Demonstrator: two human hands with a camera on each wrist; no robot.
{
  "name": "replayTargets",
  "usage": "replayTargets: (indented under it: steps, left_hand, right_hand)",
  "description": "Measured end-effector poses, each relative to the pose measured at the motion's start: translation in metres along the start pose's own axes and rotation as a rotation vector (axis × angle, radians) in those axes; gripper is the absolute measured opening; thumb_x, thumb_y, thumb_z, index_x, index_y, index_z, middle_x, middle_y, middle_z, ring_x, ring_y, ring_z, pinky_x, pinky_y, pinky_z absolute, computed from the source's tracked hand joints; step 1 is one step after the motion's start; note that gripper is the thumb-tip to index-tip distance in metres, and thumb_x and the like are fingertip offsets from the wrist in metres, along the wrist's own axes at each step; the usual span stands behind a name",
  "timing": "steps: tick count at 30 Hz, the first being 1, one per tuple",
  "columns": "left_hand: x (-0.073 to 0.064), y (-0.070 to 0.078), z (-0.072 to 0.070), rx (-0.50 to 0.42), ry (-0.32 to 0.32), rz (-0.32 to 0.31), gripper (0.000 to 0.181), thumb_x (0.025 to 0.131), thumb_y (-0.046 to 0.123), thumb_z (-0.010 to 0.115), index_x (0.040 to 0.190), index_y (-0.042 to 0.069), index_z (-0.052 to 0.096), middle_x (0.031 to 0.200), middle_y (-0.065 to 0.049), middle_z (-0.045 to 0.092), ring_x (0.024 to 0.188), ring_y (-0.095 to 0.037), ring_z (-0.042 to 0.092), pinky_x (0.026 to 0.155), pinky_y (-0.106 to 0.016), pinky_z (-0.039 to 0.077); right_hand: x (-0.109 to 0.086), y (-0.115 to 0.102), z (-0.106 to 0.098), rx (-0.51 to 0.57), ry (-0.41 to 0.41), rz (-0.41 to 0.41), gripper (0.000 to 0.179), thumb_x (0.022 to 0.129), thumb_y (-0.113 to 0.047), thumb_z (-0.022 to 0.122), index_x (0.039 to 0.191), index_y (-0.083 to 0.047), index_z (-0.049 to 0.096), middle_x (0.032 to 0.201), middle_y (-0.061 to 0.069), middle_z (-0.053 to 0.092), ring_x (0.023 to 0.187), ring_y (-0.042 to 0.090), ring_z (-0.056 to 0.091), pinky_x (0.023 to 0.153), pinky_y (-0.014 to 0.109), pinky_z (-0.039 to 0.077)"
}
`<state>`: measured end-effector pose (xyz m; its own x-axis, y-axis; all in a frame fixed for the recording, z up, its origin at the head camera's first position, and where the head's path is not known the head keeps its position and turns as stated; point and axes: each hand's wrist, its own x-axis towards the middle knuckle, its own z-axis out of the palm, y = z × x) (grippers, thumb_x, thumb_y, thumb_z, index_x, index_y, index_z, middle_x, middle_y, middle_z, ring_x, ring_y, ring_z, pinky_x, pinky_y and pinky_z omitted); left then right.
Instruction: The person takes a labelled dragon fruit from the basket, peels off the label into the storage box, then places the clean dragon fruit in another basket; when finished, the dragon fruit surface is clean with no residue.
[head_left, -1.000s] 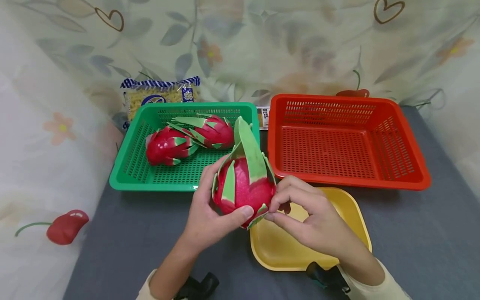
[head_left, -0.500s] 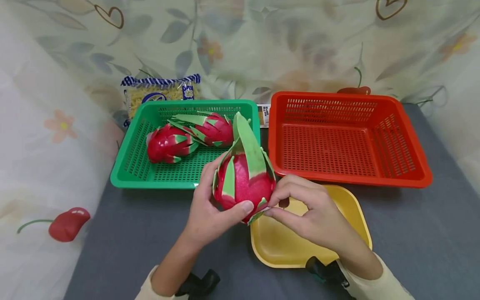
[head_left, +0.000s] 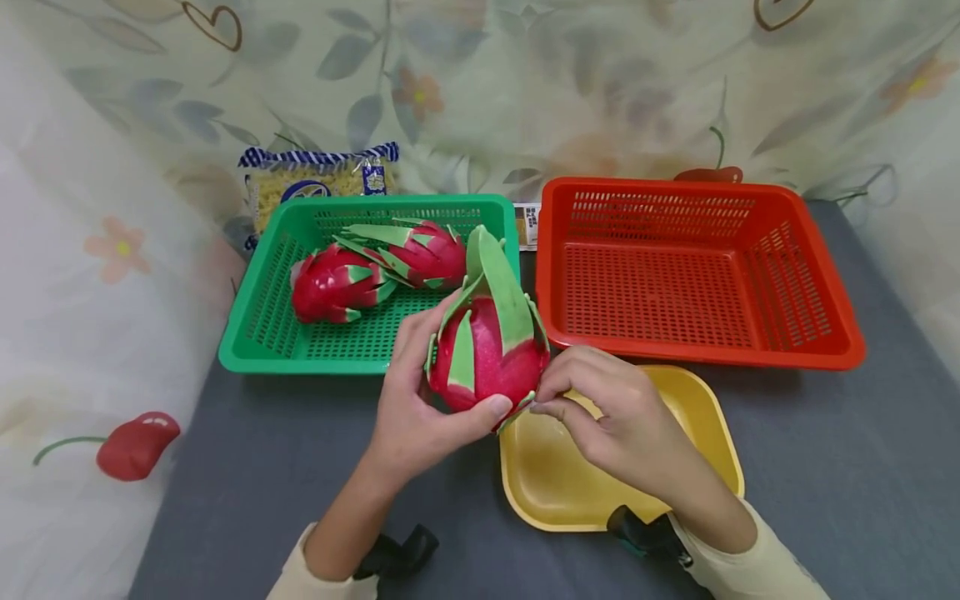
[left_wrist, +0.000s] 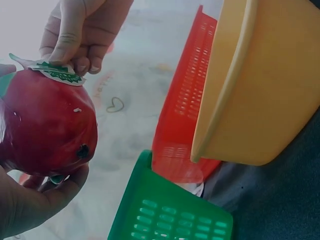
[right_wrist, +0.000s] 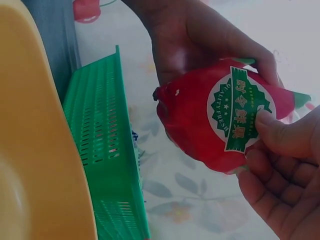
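Observation:
My left hand (head_left: 420,404) grips a red dragon fruit (head_left: 483,358) with long green scales, its thumb across the lower front. A round white-and-green sticker (right_wrist: 241,110) with printed lettering lies on the fruit's side. My right hand (head_left: 615,417) pinches the sticker's edge between thumb and curled fingers. In the left wrist view the sticker (left_wrist: 61,72) is seen edge-on, and whether it has come loose cannot be told. Two more dragon fruits, one rounder (head_left: 333,283) and one leafier (head_left: 427,254), lie in the green basket (head_left: 277,364) behind my left hand.
A red basket (head_left: 697,354) stands at the back right. Below my right hand is a yellow tray (head_left: 555,508). Behind the green basket lies a bag of pasta (head_left: 337,179), and a small packet (head_left: 527,227) shows between the baskets. Patterned cloth hangs behind.
The dragon fruit has risen and turned slightly in my left hand. My right fingers have closed in tighter at its lower right edge. The baskets and tray stay put.

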<state>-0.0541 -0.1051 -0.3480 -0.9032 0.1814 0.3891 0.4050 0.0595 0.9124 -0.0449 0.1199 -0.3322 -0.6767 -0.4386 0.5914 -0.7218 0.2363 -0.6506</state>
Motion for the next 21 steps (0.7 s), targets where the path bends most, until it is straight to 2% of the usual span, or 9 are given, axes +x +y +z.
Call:
replayTargets:
  steps: [5, 8, 10, 14, 17, 21]
  left_hand:
    - [0.001, -0.001, 0.0, -0.005, -0.005, 0.006, 0.087, 0.074, 0.022, 0.089, 0.15, 0.024, 0.046, 0.138, -0.001, 0.046, 0.13, -0.024, 0.046, 0.084, -0.042, 0.058]
    - [0.002, -0.001, -0.002, -0.066, -0.02, 0.0, 0.085, 0.076, 0.024, 0.088, 0.15, 0.019, 0.046, 0.139, -0.005, 0.046, 0.13, -0.027, 0.046, 0.085, -0.044, 0.057]
    - [0.002, 0.0, -0.004, -0.137, -0.035, -0.027, 0.084, 0.078, 0.024, 0.087, 0.149, 0.014, 0.044, 0.138, -0.008, 0.047, 0.129, -0.03, 0.047, 0.085, -0.045, 0.057]
    - [0.003, -0.002, -0.008, -0.268, -0.044, -0.12, 0.079, 0.08, 0.021, 0.083, 0.146, 0.007, 0.042, 0.135, -0.014, 0.05, 0.124, -0.035, 0.051, 0.085, -0.044, 0.058]
    - [0.004, -0.003, -0.01, -0.301, -0.045, -0.168, 0.077, 0.08, 0.017, 0.081, 0.145, 0.006, 0.042, 0.134, -0.015, 0.052, 0.122, -0.036, 0.053, 0.085, -0.043, 0.058]
    - [0.005, -0.003, -0.009, -0.303, -0.058, -0.18, 0.074, 0.08, 0.012, 0.078, 0.145, 0.007, 0.042, 0.135, -0.015, 0.051, 0.123, -0.036, 0.052, 0.086, -0.044, 0.057]
  right_hand:
    - [0.0, 0.0, -0.001, -0.017, -0.007, -0.015, 0.024, 0.079, 0.007, 0.078, 0.088, -0.013, 0.067, 0.09, -0.005, 0.066, 0.087, 0.012, 0.062, 0.082, 0.021, 0.05]
    - [0.0, -0.003, 0.0, 0.007, 0.002, 0.0, 0.025, 0.079, 0.008, 0.078, 0.089, -0.012, 0.067, 0.092, -0.004, 0.065, 0.089, 0.013, 0.062, 0.081, 0.022, 0.051]
    - [-0.001, -0.005, 0.001, 0.036, 0.019, 0.041, 0.028, 0.078, 0.009, 0.079, 0.094, -0.01, 0.066, 0.094, -0.003, 0.064, 0.088, 0.013, 0.062, 0.08, 0.023, 0.053]
    - [-0.001, -0.007, 0.001, 0.107, 0.057, 0.149, 0.04, 0.075, 0.009, 0.082, 0.106, -0.006, 0.063, 0.105, 0.002, 0.061, 0.088, 0.017, 0.061, 0.076, 0.027, 0.056]
    - [-0.001, -0.005, 0.0, 0.129, 0.023, 0.235, 0.042, 0.075, 0.004, 0.085, 0.107, -0.01, 0.062, 0.105, -0.001, 0.059, 0.087, 0.017, 0.061, 0.074, 0.029, 0.056]
    - [-0.001, -0.002, 0.0, 0.119, -0.054, 0.305, 0.037, 0.077, -0.005, 0.087, 0.101, -0.017, 0.061, 0.096, -0.007, 0.06, 0.084, 0.013, 0.062, 0.073, 0.03, 0.057]
